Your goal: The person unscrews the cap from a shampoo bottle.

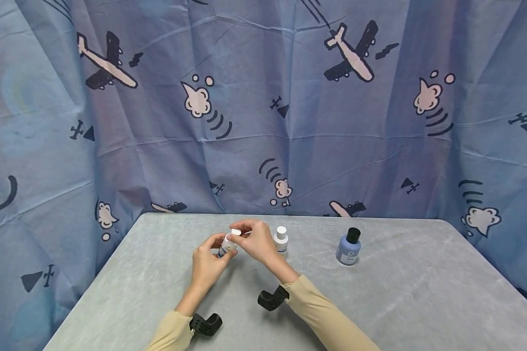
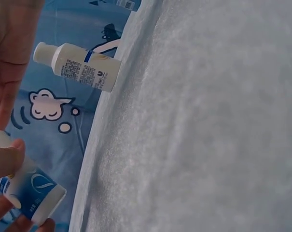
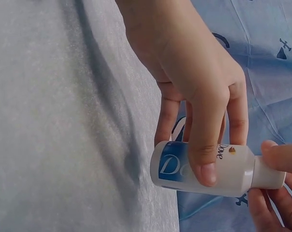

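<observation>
Dove bottle (image 1: 226, 245), small, white w/ blue label, is sitting up off the table (image 1: 399, 302), held betw. both hands over the near-centre of the surface. I'm seeing the left hand (image 1: 205, 263) wrapping thumb + fingers round the bottle body; in the right wrist view the thumb is pressing across the label. The right hand (image 1: 255, 240) is pinching the white cap (image 1: 235, 232) at the top, fingertips curled tight on it.

Table is wearing a pale grey, slightly fuzzy cloth, w/ rounded far corners. Just beside the right hand, on the table, a second white bottle (image 1: 281, 240) w/ white cap is standing upright. Further to the right, well apart, a blue bottle (image 1: 349, 246) w/ black cap is standing upright too.

Behind + round the sides, a blue curtain (image 1: 263, 112) printed w/ cartoon planes and puff clouds is hanging as backdrop, creased in places. Beige sleeves are covering both forearms; black camera mounts (image 1: 273, 298) are strapped at the wrists.
</observation>
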The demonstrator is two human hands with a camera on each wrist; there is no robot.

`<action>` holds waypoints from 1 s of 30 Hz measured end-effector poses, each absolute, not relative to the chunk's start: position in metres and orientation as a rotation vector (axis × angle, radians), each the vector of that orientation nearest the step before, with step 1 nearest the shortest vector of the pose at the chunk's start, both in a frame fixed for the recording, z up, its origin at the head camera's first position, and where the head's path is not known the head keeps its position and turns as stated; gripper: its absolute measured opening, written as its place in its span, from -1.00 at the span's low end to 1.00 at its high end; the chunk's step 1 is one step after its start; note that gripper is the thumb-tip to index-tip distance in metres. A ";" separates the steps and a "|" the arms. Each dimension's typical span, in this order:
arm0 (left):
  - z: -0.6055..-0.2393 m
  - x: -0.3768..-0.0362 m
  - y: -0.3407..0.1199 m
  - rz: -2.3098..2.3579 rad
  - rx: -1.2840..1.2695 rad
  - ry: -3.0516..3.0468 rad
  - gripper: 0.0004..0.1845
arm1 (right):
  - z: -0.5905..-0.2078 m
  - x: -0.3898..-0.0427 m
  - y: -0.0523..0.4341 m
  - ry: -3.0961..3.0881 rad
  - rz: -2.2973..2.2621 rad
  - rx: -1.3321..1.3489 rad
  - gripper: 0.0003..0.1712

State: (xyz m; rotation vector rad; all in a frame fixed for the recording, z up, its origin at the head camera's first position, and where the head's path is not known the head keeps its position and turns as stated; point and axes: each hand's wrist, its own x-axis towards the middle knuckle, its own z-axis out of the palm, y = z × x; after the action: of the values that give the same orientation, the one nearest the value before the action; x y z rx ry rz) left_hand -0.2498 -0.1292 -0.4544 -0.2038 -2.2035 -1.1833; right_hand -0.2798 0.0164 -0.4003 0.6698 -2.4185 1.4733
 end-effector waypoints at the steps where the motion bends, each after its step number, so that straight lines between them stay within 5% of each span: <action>1: -0.454 -0.250 -0.130 -1.187 -0.206 -2.209 -0.54 | -0.401 -0.280 0.016 -2.418 1.474 0.674 -0.75; 30: -0.455 -0.248 -0.139 -1.410 -0.301 -2.317 -0.57 | -0.401 -0.280 0.020 -2.466 1.593 0.831 -0.72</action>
State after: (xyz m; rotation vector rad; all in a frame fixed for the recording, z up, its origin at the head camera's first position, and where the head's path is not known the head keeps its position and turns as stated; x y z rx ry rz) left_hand -0.2479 -0.1391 -0.4553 -0.3007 -2.3165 -1.4100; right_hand -0.2800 0.0198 -0.4006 0.8308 -2.4658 1.5928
